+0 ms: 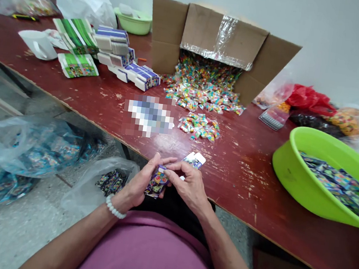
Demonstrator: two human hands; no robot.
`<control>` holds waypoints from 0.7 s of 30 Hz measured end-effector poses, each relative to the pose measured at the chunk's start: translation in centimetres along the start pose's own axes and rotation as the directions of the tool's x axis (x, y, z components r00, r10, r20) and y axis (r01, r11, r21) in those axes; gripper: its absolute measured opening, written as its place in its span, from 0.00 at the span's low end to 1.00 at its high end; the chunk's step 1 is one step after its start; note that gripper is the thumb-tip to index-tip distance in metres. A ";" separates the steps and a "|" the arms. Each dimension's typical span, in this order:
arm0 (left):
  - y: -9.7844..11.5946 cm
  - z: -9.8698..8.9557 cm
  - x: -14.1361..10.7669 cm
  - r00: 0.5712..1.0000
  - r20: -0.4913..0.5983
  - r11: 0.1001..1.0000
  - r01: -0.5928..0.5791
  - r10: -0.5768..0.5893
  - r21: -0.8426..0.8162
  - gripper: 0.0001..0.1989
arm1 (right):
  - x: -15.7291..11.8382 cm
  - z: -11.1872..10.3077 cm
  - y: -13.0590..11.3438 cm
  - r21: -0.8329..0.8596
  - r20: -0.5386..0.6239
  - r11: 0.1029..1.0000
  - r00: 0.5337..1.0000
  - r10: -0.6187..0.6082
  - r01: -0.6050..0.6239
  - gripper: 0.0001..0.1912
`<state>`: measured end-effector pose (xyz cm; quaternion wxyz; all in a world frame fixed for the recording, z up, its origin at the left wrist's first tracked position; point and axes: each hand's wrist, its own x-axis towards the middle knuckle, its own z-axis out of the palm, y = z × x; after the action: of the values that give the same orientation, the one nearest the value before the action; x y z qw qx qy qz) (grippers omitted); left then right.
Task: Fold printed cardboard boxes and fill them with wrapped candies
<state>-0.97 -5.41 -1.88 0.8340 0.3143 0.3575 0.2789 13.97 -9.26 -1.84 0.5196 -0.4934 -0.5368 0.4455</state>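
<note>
A small purple printed carton [156, 183] is between my hands, above my lap at the table's front edge. My left hand [140, 182] is closed around its side. With thumb and fingertips pinched together, my right hand [190, 188] grips the upper end of the carton. Just beyond my right fingers, another small carton [196, 159] with white flaps lies at the table edge, partly hidden. Farther back is a small pile of clear-wrapped colourful candies [199, 126]. What is inside the held carton cannot be seen.
An open cardboard box [224, 34] spills wrapped candies [205, 89]. Stacked purple cartons [142, 76], green cartons [78, 66] and a white mug [38, 44] stand left. A green basin [314, 187] of dark packets is right. Bags of packets [45, 147] lie lower left.
</note>
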 end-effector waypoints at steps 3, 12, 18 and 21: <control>-0.2 -0.1 0.0 0.999 0.030 0.999 0.024 -0.025 0.047 0.36 | 0.1 0.1 0.0 0.124 0.031 0.990 0.998 0.060 -0.064 0.08; 0.6 -0.4 0.2 0.999 0.023 0.999 0.029 -0.028 -0.028 0.23 | -0.1 0.3 -0.1 -0.229 0.089 0.911 0.940 -0.330 0.342 0.05; 0.8 -2.3 -0.3 0.986 -0.123 0.992 -0.099 0.109 0.081 0.23 | -0.6 0.5 1.6 -0.520 0.126 0.776 0.930 -0.345 0.358 0.21; 1.0 -6.4 -1.3 0.916 -0.298 0.905 -0.134 0.268 0.404 0.28 | -1.2 -1.3 2.5 -0.742 0.096 0.621 0.956 -0.277 0.255 0.33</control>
<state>-6.90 -3.57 -4.11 0.6485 0.4494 0.5104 0.3420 15.45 -10.21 -4.39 0.3387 -0.5838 -0.7314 0.0975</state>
